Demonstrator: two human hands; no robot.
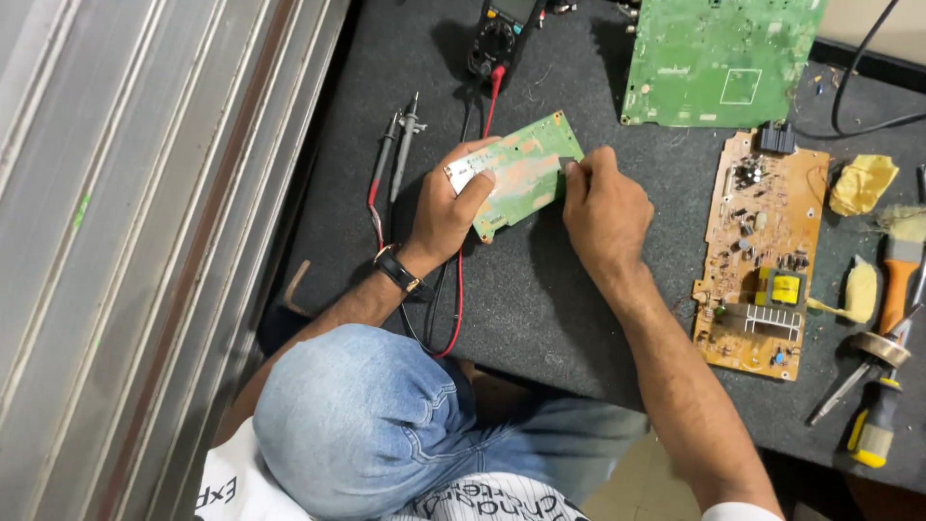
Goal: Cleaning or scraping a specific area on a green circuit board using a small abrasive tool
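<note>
Both hands [526, 198] pinch a small green circuit board [521, 172], faded pink at centre.

Large green board [719, 58] cut off.

You have even, fairly bright light from above; the dark bench [540, 299] soaks it up without glare. Your left hand [446, 207] throws a soft shadow leftward over the probe leads [395, 145]. The corrugated metal shutter [125, 241] shows mild sheen. Focus is sharp in the middle and slightly soft toward the lower corners.
</note>
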